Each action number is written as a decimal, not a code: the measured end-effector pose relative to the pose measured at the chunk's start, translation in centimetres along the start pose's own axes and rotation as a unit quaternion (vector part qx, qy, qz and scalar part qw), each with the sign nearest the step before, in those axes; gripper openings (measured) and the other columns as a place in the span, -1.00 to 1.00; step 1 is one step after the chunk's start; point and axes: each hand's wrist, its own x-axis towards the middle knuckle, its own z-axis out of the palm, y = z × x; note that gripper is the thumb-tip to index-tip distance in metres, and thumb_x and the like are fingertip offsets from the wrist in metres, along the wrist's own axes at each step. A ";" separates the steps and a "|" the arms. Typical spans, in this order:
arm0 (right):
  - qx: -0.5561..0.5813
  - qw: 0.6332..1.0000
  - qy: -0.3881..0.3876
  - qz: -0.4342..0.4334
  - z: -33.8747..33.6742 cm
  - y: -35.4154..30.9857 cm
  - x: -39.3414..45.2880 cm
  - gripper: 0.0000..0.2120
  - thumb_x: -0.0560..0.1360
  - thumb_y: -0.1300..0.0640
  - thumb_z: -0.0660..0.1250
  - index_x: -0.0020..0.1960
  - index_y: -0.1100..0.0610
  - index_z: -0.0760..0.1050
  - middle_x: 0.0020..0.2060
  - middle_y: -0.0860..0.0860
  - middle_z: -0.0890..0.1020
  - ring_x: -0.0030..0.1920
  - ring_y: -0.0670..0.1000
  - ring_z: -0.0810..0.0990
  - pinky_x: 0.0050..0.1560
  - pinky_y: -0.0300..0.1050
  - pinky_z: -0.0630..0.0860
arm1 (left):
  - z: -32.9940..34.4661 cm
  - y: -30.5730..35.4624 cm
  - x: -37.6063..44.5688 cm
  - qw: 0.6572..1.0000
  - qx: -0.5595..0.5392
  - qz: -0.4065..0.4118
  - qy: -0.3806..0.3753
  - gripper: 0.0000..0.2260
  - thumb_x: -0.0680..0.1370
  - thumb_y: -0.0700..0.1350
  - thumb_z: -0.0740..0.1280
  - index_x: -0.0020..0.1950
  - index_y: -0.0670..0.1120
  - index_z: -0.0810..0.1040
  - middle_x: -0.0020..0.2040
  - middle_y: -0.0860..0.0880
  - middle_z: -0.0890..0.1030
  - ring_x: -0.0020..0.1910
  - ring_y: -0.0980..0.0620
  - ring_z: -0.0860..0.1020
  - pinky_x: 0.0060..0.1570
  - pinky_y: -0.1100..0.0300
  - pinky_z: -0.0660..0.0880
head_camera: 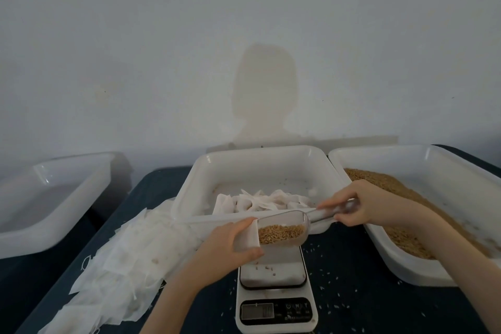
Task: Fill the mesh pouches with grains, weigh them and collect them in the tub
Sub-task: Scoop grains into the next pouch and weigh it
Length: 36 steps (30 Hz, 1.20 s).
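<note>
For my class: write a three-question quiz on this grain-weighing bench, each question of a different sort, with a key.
1. True or false: the right hand holds the handle of the clear plastic scoop.
2. Which white plastic tub holds the loose brown grains? A) left tub B) middle tub C) right tub
3. Fill in: the left hand holds a white mesh pouch open above the white digital ____.

Key
1. True; its fingers curl round the handle.
2. C; the middle tub holds flat pouches.
3. Scale; a few spilled grains lie on its platform.
</note>
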 end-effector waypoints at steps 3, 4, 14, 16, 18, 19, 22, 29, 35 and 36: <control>0.002 1.000 0.005 -0.002 -0.1 -0.7 0.0 -0.64 0.43 0.19 0.37 0.03 -0.25 0.64 -0.27 -0.08 0.69 -0.38 -0.09 0.40 -0.23 -0.27 0.44 | 0.2 0.0 0.4 1.000 -0.024 -0.009 -0.002 -0.40 0.43 0.20 0.39 0.43 0.14 0.33 0.14 0.32 0.44 0.08 0.42 0.40 0.01 0.46 0.39; 0.002 1.000 0.008 -0.002 -0.2 -1.1 0.0 -0.66 0.43 0.19 0.39 0.03 -0.23 0.65 -0.25 -0.14 0.69 -0.38 -0.12 0.44 -0.23 -0.32 0.46 | 0.4 -0.1 0.5 0.999 -0.038 -0.015 -0.003 -0.41 0.44 0.18 0.40 0.43 0.12 0.34 0.17 0.29 0.47 0.11 0.37 0.43 0.07 0.43 0.40; -0.375 0.921 0.106 -0.028 -1.6 -8.2 2.7 -0.79 0.39 -0.09 0.43 0.02 -0.18 0.62 -0.03 -0.27 0.63 0.04 -0.19 0.54 -0.06 -0.28 0.33 | 3.1 0.6 0.6 0.986 -0.156 -0.019 0.053 -0.64 0.48 -0.04 0.42 0.21 0.18 0.41 0.11 0.18 0.54 0.05 0.24 0.52 -0.06 0.44 0.45; -0.425 0.895 0.116 -0.072 -1.4 -9.3 3.4 -0.76 0.47 -0.05 0.38 0.14 -0.14 0.59 0.04 -0.20 0.63 0.11 -0.13 0.51 0.09 -0.27 0.22 | 3.3 0.5 0.8 0.979 -0.184 -0.009 0.082 -0.68 0.49 -0.06 0.41 0.18 0.16 0.44 0.06 0.17 0.56 0.01 0.24 0.53 -0.10 0.45 0.43; -0.492 0.859 0.107 -0.090 -0.9 -10.3 4.0 -0.74 0.55 0.01 0.29 0.23 -0.12 0.53 0.13 -0.18 0.60 0.22 -0.11 0.44 0.36 -0.20 -0.01 | 3.6 0.7 0.9 0.975 -0.197 0.000 0.101 -0.69 0.48 -0.07 0.42 0.14 0.21 0.43 0.03 0.19 0.57 -0.01 0.30 0.53 -0.10 0.44 0.44; -0.528 0.836 0.111 -0.095 -0.5 -10.6 4.2 -0.73 0.58 0.05 0.24 0.26 -0.13 0.50 0.15 -0.18 0.58 0.27 -0.10 0.40 0.43 -0.13 -0.17 | 3.7 0.8 1.0 0.974 -0.198 0.001 0.108 -0.67 0.48 -0.06 0.42 0.14 0.23 0.42 0.03 0.21 0.57 -0.01 0.33 0.52 -0.08 0.42 0.45; -0.597 0.781 0.137 -0.126 1.0 -11.6 4.2 -0.63 0.58 0.28 0.15 0.24 -0.10 0.47 0.11 -0.12 0.52 0.31 -0.06 0.34 0.44 0.08 -0.40 | 4.1 0.7 1.2 0.972 -0.197 -0.012 0.128 -0.61 0.46 -0.05 0.44 0.25 0.09 0.44 0.06 0.20 0.56 0.03 0.31 0.52 0.01 0.34 0.48; -0.633 0.746 0.144 -0.148 1.5 -12.2 3.4 -0.48 0.50 0.44 -0.01 0.27 0.00 0.43 0.19 0.00 0.46 0.37 0.03 0.29 0.35 0.14 -0.54 | 4.1 0.4 1.2 0.969 -0.201 -0.004 0.140 -0.63 0.46 -0.07 0.44 0.24 0.02 0.45 0.03 0.14 0.58 0.02 0.21 0.55 -0.05 0.43 0.47; -0.680 0.686 0.179 -0.184 2.2 -12.9 3.1 -0.46 0.45 0.44 -0.03 0.11 -0.04 0.52 0.11 -0.04 0.52 0.32 0.01 0.39 0.41 0.23 -0.33 | 4.5 0.7 1.8 0.967 -0.201 0.024 0.154 -0.84 0.46 -0.07 0.44 -0.08 0.05 0.47 -0.23 0.19 0.55 -0.21 0.25 0.53 -0.16 0.42 0.43; -0.686 0.678 0.181 -0.191 2.3 -12.9 3.2 -0.43 0.43 0.44 -0.08 0.09 -0.05 0.52 0.09 -0.04 0.52 0.31 0.02 0.41 0.42 0.24 -0.30 | 4.6 0.8 1.9 0.967 -0.201 0.027 0.154 -0.84 0.46 -0.07 0.43 -0.09 0.06 0.46 -0.23 0.22 0.55 -0.21 0.26 0.52 -0.16 0.43 0.43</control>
